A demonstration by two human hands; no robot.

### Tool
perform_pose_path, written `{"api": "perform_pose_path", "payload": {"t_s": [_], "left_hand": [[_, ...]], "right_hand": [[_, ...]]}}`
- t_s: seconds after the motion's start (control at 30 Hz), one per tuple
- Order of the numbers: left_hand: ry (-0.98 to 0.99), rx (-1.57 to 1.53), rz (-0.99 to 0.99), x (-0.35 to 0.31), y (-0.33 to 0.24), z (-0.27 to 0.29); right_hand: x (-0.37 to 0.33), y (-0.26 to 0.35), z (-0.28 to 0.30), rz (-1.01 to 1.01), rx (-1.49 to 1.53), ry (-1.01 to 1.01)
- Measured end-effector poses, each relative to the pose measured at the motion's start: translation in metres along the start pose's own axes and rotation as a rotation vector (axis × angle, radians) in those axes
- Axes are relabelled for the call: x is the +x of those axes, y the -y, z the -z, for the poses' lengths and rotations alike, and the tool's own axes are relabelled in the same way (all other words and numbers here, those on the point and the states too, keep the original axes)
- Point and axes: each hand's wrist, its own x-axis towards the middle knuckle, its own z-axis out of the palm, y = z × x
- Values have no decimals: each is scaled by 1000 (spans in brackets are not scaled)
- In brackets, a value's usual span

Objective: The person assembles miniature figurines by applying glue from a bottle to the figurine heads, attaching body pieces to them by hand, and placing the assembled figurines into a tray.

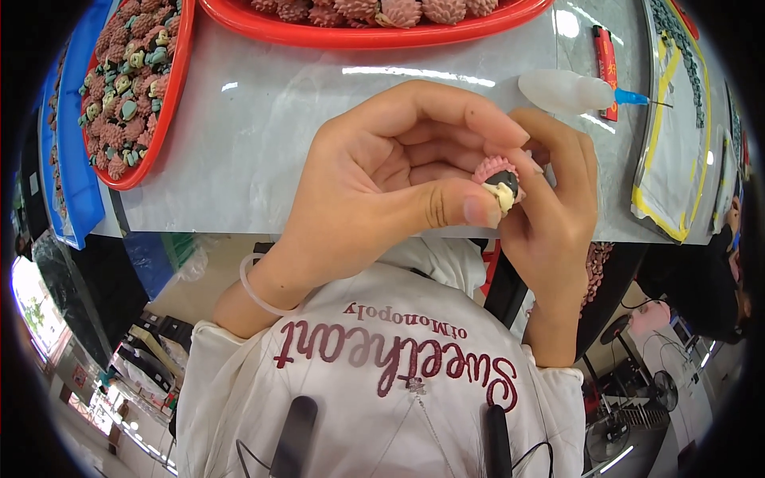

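Note:
Over the near part of the table, my left hand (374,183) pinches a small figurine (502,182) between thumb and fingers. The piece has a ridged pink top, a dark band and a cream-coloured lower part. My right hand (554,195) meets it from the other side, its fingers curled and closed against the piece; part of that grip is hidden behind the figurine. Beyond my right hand lies a whitish squeeze bottle (558,90) with a blue needle tip, its thin needle pointing right. A red tube-shaped object (606,68) lies just past the bottle's neck.
A red tray (171,103) of pink spiky pieces and small figures stands on the left, beside a blue tray (80,211). Another red tray (382,37) holds pink spiky pieces at the far edge. A yellow-taped board (669,159) lies on the right.

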Motion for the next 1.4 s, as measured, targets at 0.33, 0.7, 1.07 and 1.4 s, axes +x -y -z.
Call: {"api": "perform_pose_path", "payload": {"t_s": [0.33,0.7,1.07,1.4], "left_hand": [[-12,-15,-22,-1,2,-2],[12,39,-53,-4,0,0],[-26,85,-67,-4,0,-5],[-12,40,-43,-2,-3,-6]], "right_hand": [[1,18,32,-62,177,-187],[-2,14,27,-39,35,-212],[-7,17,27,-67,197,-116],[4,19,32,-69,349,-109]]}}
